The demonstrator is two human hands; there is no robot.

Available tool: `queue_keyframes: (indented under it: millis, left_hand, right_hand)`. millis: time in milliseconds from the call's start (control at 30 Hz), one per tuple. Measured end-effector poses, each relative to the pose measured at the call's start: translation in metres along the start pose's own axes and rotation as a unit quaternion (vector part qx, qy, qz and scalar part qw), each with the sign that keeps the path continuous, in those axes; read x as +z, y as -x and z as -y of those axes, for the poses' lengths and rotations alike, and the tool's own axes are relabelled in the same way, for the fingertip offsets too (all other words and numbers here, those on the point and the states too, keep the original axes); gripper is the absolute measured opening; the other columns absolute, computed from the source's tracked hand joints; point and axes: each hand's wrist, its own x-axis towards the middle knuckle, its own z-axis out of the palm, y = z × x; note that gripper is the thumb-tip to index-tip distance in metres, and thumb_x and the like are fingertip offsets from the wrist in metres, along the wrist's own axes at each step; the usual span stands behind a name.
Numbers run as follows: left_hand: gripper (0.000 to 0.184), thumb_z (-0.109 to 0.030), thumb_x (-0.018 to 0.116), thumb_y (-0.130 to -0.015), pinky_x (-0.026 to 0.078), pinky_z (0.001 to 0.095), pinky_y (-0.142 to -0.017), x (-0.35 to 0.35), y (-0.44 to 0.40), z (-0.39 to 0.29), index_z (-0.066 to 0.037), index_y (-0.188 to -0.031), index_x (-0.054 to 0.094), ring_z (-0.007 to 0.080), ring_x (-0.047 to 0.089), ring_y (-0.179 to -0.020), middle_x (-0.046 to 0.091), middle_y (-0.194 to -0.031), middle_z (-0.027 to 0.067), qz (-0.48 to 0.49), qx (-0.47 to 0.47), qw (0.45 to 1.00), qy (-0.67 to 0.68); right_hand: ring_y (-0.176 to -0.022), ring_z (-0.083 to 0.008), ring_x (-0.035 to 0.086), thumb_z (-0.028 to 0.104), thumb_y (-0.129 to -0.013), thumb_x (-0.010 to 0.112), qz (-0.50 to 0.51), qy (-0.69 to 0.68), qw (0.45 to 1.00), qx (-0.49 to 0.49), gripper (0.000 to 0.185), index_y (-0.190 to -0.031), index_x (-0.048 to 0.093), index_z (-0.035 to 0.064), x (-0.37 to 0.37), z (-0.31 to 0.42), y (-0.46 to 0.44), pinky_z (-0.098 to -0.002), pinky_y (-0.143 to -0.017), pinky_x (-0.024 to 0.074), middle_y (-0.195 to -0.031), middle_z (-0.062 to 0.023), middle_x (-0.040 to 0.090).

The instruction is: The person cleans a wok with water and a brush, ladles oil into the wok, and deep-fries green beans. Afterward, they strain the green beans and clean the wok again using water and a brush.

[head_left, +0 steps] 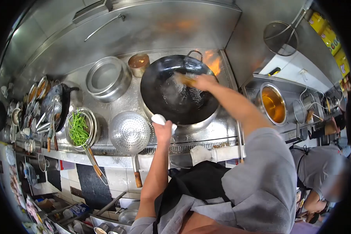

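Note:
A large black wok (156, 93) sits on the range, with water swirling in its bowl. My right hand (206, 82) reaches over it, closed around a tan wok brush (186, 80) whose head is smeared by motion against the wet inside. At the near left rim, my left hand (163, 132) is closed on a folded white cloth (158, 118), pressed to the wok's edge. Whether a handle lies under the cloth is hidden. Left of that hand rests a perforated strainer ladle (129, 132) with a wooden handle.
Flames (212, 62) rise behind the wok's right side. Green vegetable stalks (78, 129) fill a strainer at left. Stacked metal pots (107, 79) and a small brown-stained pot (139, 64) stand behind. A pot of amber liquid (273, 103) is at right; a co-worker (319, 167) stands beyond.

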Motion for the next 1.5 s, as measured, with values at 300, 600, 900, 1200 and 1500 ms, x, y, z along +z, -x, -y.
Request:
queue_keyframes:
  millis: [300, 600, 900, 1200, 1500]
  left_hand:
    - [0.055, -0.008, 0.064, -0.075, 0.052, 0.0348, -0.061, -0.002, 0.0, 0.012, 0.005, -0.121, 0.038, 0.0216, 0.059, -0.078, 0.055, -0.099, 0.0169, -0.041, 0.022, 0.998, 0.045]
    - [0.036, -0.011, 0.064, -0.079, 0.044, 0.0299, -0.039, -0.005, 0.0, 0.007, -0.001, -0.109, 0.046, 0.0155, 0.057, -0.057, 0.058, -0.083, 0.0093, -0.005, -0.021, 0.999, 0.037]
    - [0.029, -0.022, 0.065, -0.089, 0.043, 0.0272, -0.041, -0.011, 0.015, -0.007, -0.014, -0.111, 0.048, 0.0115, 0.057, -0.064, 0.059, -0.085, 0.0006, 0.025, -0.05, 0.995, 0.088]
    - [0.016, -0.016, 0.065, -0.084, 0.033, 0.0284, -0.036, -0.006, -0.001, -0.008, -0.012, -0.092, 0.051, 0.0139, 0.051, -0.047, 0.055, -0.067, 0.0022, -0.014, -0.088, 0.993, 0.076]
    - [0.037, -0.006, 0.062, -0.076, 0.048, 0.0329, -0.063, -0.068, 0.025, -0.035, 0.0, -0.111, 0.053, 0.0167, 0.058, -0.074, 0.059, -0.091, 0.0076, -0.038, 0.038, 0.998, -0.032]
  right_hand:
    - [-0.115, -0.0345, 0.06, 0.053, -0.09, 0.052, 0.116, -0.125, 0.979, -0.114, 0.056, -0.138, 0.051, 0.0267, 0.05, 0.012, 0.113, -0.0461, -0.097, 0.0473, -0.127, -0.0133, 0.062]
    - [-0.087, -0.0302, 0.069, 0.049, -0.09, 0.041, -0.105, 0.007, 0.993, -0.053, 0.044, -0.111, 0.066, 0.0199, -0.008, -0.003, -0.045, -0.0456, -0.071, 0.0538, -0.099, -0.009, 0.072]
    - [-0.119, -0.0313, 0.058, 0.052, -0.089, 0.054, 0.194, -0.132, 0.957, -0.169, 0.055, -0.137, 0.054, 0.0245, 0.03, -0.029, 0.135, -0.0425, -0.099, 0.0452, -0.128, -0.0138, 0.062]
    - [-0.1, -0.0308, 0.067, 0.044, -0.085, 0.057, -0.118, -0.133, 0.983, 0.035, 0.04, -0.117, 0.064, 0.0202, 0.07, 0.045, -0.026, -0.0457, -0.085, 0.0529, -0.107, -0.0133, 0.07]
    - [-0.052, -0.0139, 0.053, 0.038, -0.095, 0.057, 0.115, -0.387, 0.904, -0.137, 0.057, -0.147, 0.04, 0.024, 0.021, -0.029, 0.141, -0.0307, -0.044, 0.0455, -0.096, -0.0103, 0.067]
